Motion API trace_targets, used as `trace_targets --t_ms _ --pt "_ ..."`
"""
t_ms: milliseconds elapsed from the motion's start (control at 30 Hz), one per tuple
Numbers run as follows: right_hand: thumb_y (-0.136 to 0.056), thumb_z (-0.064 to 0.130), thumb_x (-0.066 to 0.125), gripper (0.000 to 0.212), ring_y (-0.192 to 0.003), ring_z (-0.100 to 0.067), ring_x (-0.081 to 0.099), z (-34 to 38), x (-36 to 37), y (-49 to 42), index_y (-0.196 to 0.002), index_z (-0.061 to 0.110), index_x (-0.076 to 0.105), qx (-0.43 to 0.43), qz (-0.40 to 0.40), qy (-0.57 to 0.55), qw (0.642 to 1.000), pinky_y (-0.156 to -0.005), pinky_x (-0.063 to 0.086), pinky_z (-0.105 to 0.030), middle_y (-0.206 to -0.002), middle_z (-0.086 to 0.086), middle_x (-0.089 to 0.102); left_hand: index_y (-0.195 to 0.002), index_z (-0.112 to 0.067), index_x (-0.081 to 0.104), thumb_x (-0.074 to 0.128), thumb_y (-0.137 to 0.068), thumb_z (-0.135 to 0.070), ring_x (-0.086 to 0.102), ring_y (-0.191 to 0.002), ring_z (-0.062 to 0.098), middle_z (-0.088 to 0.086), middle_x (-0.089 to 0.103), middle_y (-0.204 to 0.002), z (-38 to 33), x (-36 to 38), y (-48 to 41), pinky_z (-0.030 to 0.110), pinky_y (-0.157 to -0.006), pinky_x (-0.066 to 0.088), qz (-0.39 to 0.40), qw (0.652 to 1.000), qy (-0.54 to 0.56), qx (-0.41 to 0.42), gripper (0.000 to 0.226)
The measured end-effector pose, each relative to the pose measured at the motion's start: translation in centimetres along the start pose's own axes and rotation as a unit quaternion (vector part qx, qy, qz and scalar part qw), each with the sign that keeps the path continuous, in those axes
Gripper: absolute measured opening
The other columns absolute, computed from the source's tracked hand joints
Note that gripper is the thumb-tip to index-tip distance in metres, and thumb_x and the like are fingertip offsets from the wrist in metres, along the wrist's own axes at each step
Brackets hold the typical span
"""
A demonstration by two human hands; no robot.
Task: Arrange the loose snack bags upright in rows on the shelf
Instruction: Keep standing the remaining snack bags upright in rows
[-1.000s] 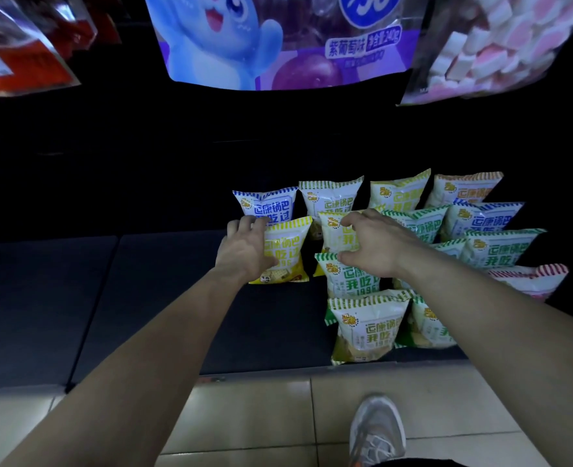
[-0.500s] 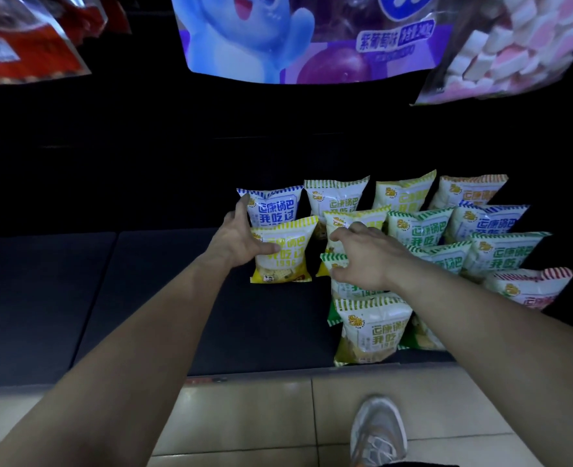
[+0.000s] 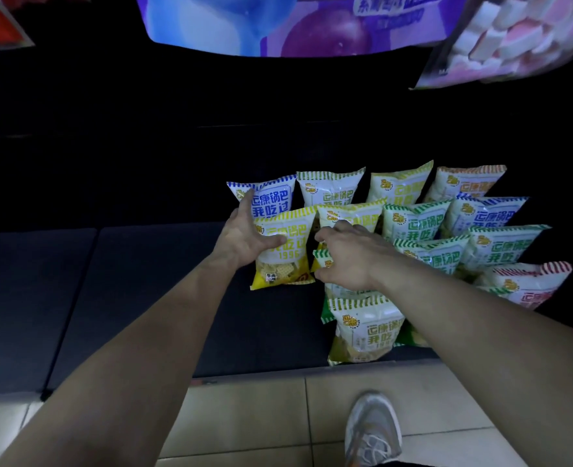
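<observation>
Two hands work the front of the cluster. The left hand clasps the yellow bag from its nine o'clock side, thumb across the printed face and index finger stretched up onto the blue bag standing behind it at twelve o'clock. The right hand lies palm down with fingers curled over the green-topped bag just at three o'clock of the yellow one; whether it truly pinches that bag or only presses on it, I cannot tell, since the fingertips are hidden.

All the bags stand on the dark shelf, bunched toward its right part, with the left part bare. The back row stands fairly straight, while the rows in front lean and overlap, and the front bag sits alone at six o'clock near the shelf edge, above the tiled floor.

Risk, as I judge it: these are puffy, slick pillow packs with narrow bases, so a sideways push on the yellow bag could topple the blue one or slide its neighbour out of line. A careless forearm could knock the front bag off onto the floor.
</observation>
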State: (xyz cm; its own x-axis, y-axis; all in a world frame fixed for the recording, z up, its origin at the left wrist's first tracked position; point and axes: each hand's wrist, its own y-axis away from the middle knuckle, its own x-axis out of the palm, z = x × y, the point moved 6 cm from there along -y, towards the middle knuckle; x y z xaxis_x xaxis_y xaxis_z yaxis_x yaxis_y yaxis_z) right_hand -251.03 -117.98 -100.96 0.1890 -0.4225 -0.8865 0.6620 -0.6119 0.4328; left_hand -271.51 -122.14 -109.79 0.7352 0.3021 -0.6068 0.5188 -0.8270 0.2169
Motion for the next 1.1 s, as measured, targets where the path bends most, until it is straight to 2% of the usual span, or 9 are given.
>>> trace_targets --t_ms 200,367,500,567,667,767,967,1100 --pt "-0.086 0.048 0.064 0.067 -0.129 -0.029 0.04 -0.7 -0.2 0.2 -0.143 0.024 0.038 0.011 -0.004 -0.009 1.0 -0.1 0.041 -0.047 -0.14 -0.006 0.041 -0.148 -0.046 0.008 0.089 -0.061 -0.045 0.048 -0.125 0.02 -0.003 0.045 -0.142 -0.8 0.8 0.1 0.045 -0.1 0.047 0.031 0.999 -0.005 0.015 0.119" --pt "-0.087 0.048 0.064 0.069 -0.13 -0.029 0.039 -0.9 -0.4 0.3 -0.146 0.024 0.036 0.01 -0.009 -0.015 1.0 -0.102 0.04 -0.047 -0.141 -0.006 0.04 -0.147 -0.045 0.012 0.087 -0.064 -0.046 0.048 -0.124 0.02 -0.001 0.044 -0.141 -0.9 0.5 0.3 0.046 -0.098 0.047 0.013 0.999 -0.029 0.029 0.112" --pt "-0.088 0.046 0.064 0.069 -0.131 -0.03 0.038 -1.0 -0.8 0.4 -0.147 0.023 0.036 0.013 -0.014 -0.021 1.0 -0.103 0.04 -0.048 -0.144 -0.007 0.039 -0.139 -0.031 0.037 0.086 -0.067 -0.043 0.052 -0.114 0.017 -0.002 0.051 -0.132 -0.4 -0.4 1.0 0.035 -0.087 0.05 -0.016 0.998 -0.056 0.025 0.088" --pt "-0.088 0.047 0.064 0.069 -0.132 -0.03 0.038 -0.9 -0.8 0.5 -0.147 0.024 0.036 0.014 -0.014 -0.019 1.0 -0.104 0.04 -0.048 -0.144 -0.006 0.038 -0.129 -0.029 0.051 0.085 -0.069 -0.042 0.051 -0.105 0.013 -0.004 0.051 -0.124 -0.2 -0.7 1.4 0.028 -0.078 0.047 -0.019 0.996 -0.078 0.023 0.07" --pt "-0.088 0.047 0.064 0.069 -0.131 -0.029 0.038 -0.8 -0.9 0.7 -0.147 0.025 0.036 0.011 -0.012 -0.014 1.0 -0.103 0.04 -0.047 -0.143 -0.006 0.038 -0.119 -0.029 0.059 0.084 -0.071 -0.04 0.049 -0.098 0.009 -0.009 0.048 -0.114 -0.5 -1.5 2.0 0.016 -0.068 0.038 -0.038 0.994 -0.087 0.044 0.055" --pt "-0.088 0.047 0.064 0.069 -0.131 -0.029 0.038 -0.9 -1.1 0.9 -0.147 0.026 0.036 0.014 -0.015 -0.016 1.0 -0.103 0.04 -0.047 -0.143 -0.005 0.038 -0.107 -0.029 0.059 0.086 -0.07 -0.036 0.048 -0.095 0.006 -0.012 0.046 -0.111 -0.9 -2.3 2.2 0.011 -0.064 0.035 -0.072 0.994 -0.062 0.062 0.046" --pt "-0.088 0.049 0.064 0.07 -0.132 -0.028 0.038 -1.2 -0.9 0.9 -0.148 0.026 0.035 0.017 -0.015 -0.013 1.0 -0.103 0.04 -0.047 -0.143 -0.004 0.038 -0.102 -0.029 0.053 0.083 -0.073 -0.032 0.051 -0.095 0.009 -0.012 0.045 -0.111 -1.0 -0.9 2.8 0.026 -0.074 0.046 -0.081 0.994 -0.041 0.057 0.042" --pt "-0.088 0.048 0.064 0.069 -0.132 -0.028 0.038 -1.1 -1.0 0.7 -0.147 0.026 0.036 0.013 -0.017 -0.012 1.0 -0.101 0.041 -0.045 -0.144 -0.004 0.037 -0.107 -0.029 0.051 0.08 -0.076 -0.035 0.048 -0.089 0.007 -0.014 0.041 -0.111 -1.2 -0.6 3.0 0.015 -0.063 0.036 -0.089 0.993 -0.051 0.064 0.043"
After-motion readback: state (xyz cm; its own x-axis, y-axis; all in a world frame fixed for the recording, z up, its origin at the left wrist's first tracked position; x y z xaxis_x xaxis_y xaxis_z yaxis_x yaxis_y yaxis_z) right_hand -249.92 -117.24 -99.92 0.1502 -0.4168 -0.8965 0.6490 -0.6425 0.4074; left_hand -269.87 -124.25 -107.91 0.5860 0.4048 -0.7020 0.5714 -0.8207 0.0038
